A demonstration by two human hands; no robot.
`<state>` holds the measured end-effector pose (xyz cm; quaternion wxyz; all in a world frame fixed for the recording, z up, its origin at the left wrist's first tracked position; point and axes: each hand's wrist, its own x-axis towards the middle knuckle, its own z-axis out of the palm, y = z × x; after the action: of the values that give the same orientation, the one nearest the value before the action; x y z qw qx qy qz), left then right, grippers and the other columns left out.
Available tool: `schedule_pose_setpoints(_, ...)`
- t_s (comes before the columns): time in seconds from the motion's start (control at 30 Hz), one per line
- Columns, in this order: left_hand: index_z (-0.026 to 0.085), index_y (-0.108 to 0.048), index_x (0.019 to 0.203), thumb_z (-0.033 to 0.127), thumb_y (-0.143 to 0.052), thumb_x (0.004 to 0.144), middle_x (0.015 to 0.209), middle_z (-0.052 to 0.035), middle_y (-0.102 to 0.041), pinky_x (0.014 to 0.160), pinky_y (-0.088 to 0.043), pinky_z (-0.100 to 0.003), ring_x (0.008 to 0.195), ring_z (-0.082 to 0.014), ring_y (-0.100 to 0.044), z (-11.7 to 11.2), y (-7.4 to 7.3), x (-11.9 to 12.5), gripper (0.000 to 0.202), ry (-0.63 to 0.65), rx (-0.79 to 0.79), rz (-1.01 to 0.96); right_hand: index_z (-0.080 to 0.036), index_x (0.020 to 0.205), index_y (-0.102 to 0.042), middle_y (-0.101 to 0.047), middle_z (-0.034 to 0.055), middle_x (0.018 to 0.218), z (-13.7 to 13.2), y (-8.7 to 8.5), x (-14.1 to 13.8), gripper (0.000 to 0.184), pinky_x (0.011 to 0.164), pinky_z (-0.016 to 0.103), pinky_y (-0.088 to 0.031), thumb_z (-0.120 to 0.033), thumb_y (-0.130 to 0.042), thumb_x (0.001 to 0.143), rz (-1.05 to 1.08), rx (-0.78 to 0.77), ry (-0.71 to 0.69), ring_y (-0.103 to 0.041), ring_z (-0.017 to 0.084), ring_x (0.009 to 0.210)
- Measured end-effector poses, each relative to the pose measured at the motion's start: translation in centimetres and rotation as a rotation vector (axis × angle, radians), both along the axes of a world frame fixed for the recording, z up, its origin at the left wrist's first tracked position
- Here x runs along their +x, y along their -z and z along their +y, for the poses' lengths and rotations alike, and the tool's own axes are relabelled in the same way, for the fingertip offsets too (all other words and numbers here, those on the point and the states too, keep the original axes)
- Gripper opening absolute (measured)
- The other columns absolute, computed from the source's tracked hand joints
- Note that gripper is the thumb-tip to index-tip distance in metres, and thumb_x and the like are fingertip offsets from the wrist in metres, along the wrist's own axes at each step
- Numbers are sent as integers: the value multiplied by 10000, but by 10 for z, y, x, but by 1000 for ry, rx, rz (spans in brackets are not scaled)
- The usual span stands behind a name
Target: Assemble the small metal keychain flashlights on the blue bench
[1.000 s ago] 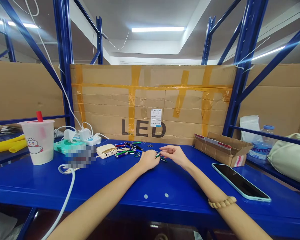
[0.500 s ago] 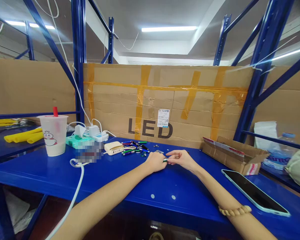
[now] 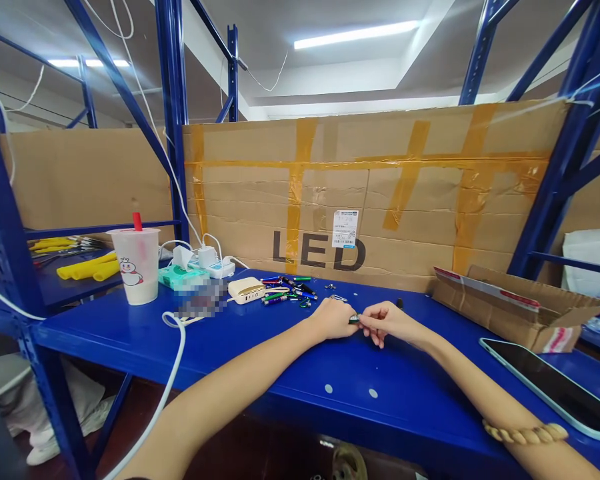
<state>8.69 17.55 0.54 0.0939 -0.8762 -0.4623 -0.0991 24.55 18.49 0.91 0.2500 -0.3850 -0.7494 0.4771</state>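
Observation:
A small dark-green metal cylinder (image 3: 354,319) sits between my two hands, just above the blue table top (image 3: 280,373). My left hand (image 3: 333,319) is curled around one end of it. The fingertips of my right hand (image 3: 387,322) pinch the other end. Most of the cylinder is hidden by my fingers. To the left lies a heap of small coloured metal tubes and key rings (image 3: 285,291). A small dark piece (image 3: 399,303) lies just beyond my right hand.
A cream power bank (image 3: 245,290), a green tissue pack (image 3: 183,276), a power strip (image 3: 213,269) and a plastic cup with a red straw (image 3: 137,267) stand at the left. An open cardboard box (image 3: 517,310) and a phone (image 3: 550,387) lie at the right.
My view has turned left, so everything sits further right in the picture. My hands have come together from slightly apart, and both now grip the small cylinder.

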Motion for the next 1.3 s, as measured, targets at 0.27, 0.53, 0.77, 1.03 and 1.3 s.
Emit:
schedule_pose_setpoints(0.27, 150, -662, 807, 317, -467, 815, 815, -111, -651, 868, -405, -390, 802, -244, -617, 2, 8, 4, 256, 103, 67, 161, -71, 641, -596, -558, 45, 546, 1, 5, 5, 477, 352, 145, -350, -538, -676, 593, -79, -122, -157, -450, 55, 367)
schedule_pose_setpoints(0.53, 175, -646, 736, 372, -413, 793, 772, -70, -650, 650, -445, -274, 785, -223, -613, 1, 4, 4, 310, -72, 22, -182, -76, 665, -557, -501, 9, 533, 7, 4, 2, 544, 381, 172, -375, -590, -690, 545, 80, -36, 9, -416, 45, 382)
schedule_pose_setpoints(0.77, 207, -605, 868, 304, -439, 776, 814, -5, -643, 639, -391, -232, 772, -179, -586, 1, 5, -3, 213, 65, 23, -345, -84, 669, -516, -468, 1, 537, 8, 3, 3, 550, 409, 181, -390, -589, -696, 548, 139, -69, 28, -417, 47, 420)
schedule_pose_setpoints(1.03, 209, -549, 862, 346, -177, 927, 747, 8, -609, 585, -339, -215, 695, -150, -580, 7, 11, 0, 401, 24, 53, -516, -91, 718, -505, -475, 3, 564, 12, 7, 3, 613, 411, 189, -403, -670, -639, 568, 148, -103, 28, -434, 53, 427)
schedule_pose_setpoints(1.3, 253, -518, 981, 374, -206, 931, 777, 9, -618, 575, -319, -208, 741, -162, -602, 12, 12, 3, 339, -13, 99, -549, -89, 675, -523, -477, 11, 556, 13, 4, 2, 652, 406, 180, -408, -725, -590, 553, 113, 16, 171, -445, 54, 433)
